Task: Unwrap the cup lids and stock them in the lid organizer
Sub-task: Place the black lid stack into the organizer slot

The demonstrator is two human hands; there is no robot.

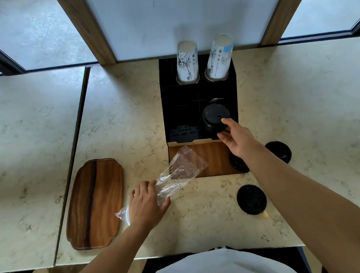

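The right hand (236, 139) pinches the lid stack (215, 117) over the organizer's (198, 98) right slot. The left hand (146, 204) grips the wrapper (180, 171), far from the loose lids (251, 199).

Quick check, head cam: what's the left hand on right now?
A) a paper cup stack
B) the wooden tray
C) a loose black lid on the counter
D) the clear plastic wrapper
D: the left hand grips the crumpled clear plastic wrapper on the counter, beside the wooden tray without touching it, while the right hand is at the stack of black lids in the organizer.
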